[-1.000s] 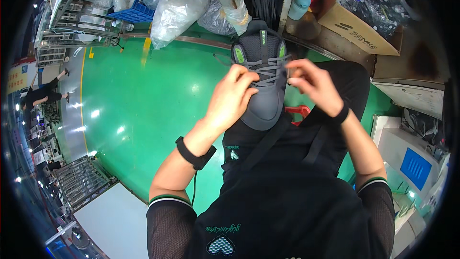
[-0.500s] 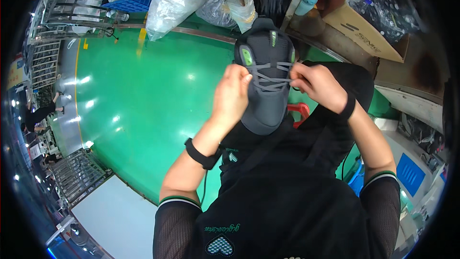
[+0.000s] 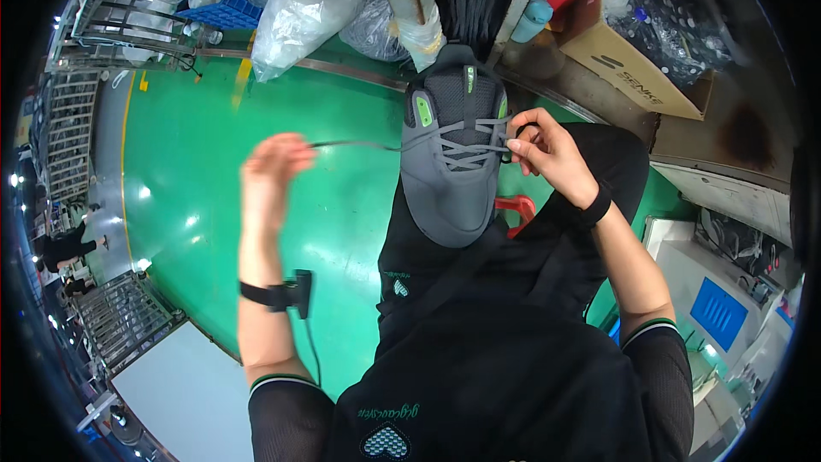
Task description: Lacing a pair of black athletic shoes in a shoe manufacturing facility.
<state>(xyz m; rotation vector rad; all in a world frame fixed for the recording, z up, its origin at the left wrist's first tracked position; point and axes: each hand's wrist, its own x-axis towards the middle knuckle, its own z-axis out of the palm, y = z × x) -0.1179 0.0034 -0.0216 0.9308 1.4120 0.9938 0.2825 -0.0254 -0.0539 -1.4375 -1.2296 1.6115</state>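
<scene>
A dark grey sneaker (image 3: 445, 192) with light green side patches rests on my thigh, toe towards me, its grey laces crossed over the tongue. Out to the left, my left hand (image 3: 270, 175) is closed on one end of a shoelace (image 3: 359, 144), which runs taut to the shoe's left side. My right hand (image 3: 552, 154) is at the right eyelets, thumb and forefinger pinched together on the lace there. The right hand's other fingers are curled, with a dark loop against them.
Beyond the shoe, a bundle of dark laces (image 3: 473, 8) hangs between metal posts. A cardboard box (image 3: 637, 77) with clear plastic bags stands at the far right, beside a blue-green bottle (image 3: 533, 19). Clear bags (image 3: 304, 13) lie at the far left. Below the shoe is a red stool part (image 3: 519, 212).
My left hand has moved well to the left, drawing the lace out from the shoe. My right hand stays by the right eyelets. The view has shifted slightly.
</scene>
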